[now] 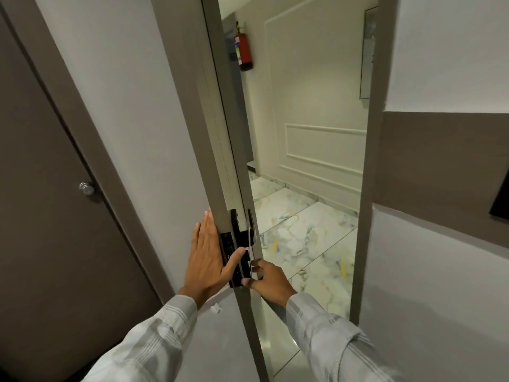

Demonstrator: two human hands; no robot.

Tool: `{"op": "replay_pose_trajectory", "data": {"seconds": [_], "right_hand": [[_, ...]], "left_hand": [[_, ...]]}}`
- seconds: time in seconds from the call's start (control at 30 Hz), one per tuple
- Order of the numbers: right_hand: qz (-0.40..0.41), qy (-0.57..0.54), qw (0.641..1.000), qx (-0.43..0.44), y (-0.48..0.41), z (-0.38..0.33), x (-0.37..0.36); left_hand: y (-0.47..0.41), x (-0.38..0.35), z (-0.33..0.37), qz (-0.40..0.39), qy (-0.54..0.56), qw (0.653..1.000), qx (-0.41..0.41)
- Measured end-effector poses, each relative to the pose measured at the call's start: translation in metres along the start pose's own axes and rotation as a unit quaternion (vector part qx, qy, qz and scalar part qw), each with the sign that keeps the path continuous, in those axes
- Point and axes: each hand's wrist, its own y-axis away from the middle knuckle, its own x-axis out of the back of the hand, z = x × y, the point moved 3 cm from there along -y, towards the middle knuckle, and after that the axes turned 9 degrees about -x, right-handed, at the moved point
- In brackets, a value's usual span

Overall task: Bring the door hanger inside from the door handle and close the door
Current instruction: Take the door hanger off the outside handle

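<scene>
One door [190, 128] stands ajar, its tall edge running bottom to top with the black lock plate [239, 252] low on that edge, and the thin door hanger [250, 238] hangs lengthwise downward just beyond the plate on the corridor side. Two hands work at the plate: the left hand [208, 260] lies flat and spread against the door's inner face, fingers up and thumb across the plate, gripping nothing. The right hand [271, 279] reaches round the outer side just below the hanger, fingers curled narrowly, and whether they pinch it cannot be told.
</scene>
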Motion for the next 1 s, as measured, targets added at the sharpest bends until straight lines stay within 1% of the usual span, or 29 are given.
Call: {"op": "replay_pose_trajectory", "data": {"seconds": [0.07,0.13,0.2,0.27,0.33,0.47,0.57,0.63,0.73,0.83,0.9,0.97,1.0], "right_hand": [[0.018,0.012,1.0,0.012,-0.003,-0.001,0.001],[0.081,0.06,0.995,0.017,-0.007,0.002,0.009],[0.146,0.08,0.986,0.009,-0.007,0.003,0.023],[0.199,0.077,0.977,0.003,-0.011,-0.002,0.038],[0.231,0.066,0.971,0.007,-0.014,-0.012,0.049],[0.264,0.075,0.962,-0.003,-0.025,-0.034,0.053],[0.291,0.112,0.95,-0.029,-0.03,-0.043,0.057],[0.299,0.131,0.944,-0.037,-0.028,-0.041,0.061],[0.288,0.133,0.947,-0.046,-0.025,-0.042,0.063],[0.281,0.105,0.954,-0.022,-0.033,-0.06,0.066],[0.284,0.107,0.953,-0.02,-0.039,-0.071,0.067],[0.294,0.09,0.95,-0.047,-0.04,-0.068,0.072],[0.299,0.064,0.95,-0.068,-0.038,-0.06,0.075]], "left_hand": [[0.003,0.003,-0.005,0.0,0.002,1.0,-0.005],[0.006,0.006,-0.01,0.009,0.005,1.0,-0.02],[0.01,0.007,-0.014,0.016,0.008,0.999,-0.031],[0.016,0.008,-0.016,0.031,0.014,0.999,-0.035],[0.021,0.006,-0.014,0.044,0.019,0.998,-0.041],[0.03,0.0,-0.006,0.062,0.03,0.996,-0.054],[0.041,-0.01,0.008,0.078,0.031,0.99,-0.11],[0.052,-0.019,0.02,0.074,0.043,0.987,-0.139],[0.064,-0.034,0.036,0.053,0.075,0.987,-0.133],[0.062,-0.038,0.041,0.04,0.098,0.988,-0.11],[0.057,-0.036,0.039,0.034,0.104,0.988,-0.105],[0.057,-0.036,0.04,0.027,0.121,0.987,-0.102],[0.059,-0.036,0.043,0.018,0.134,0.986,-0.1]]}}
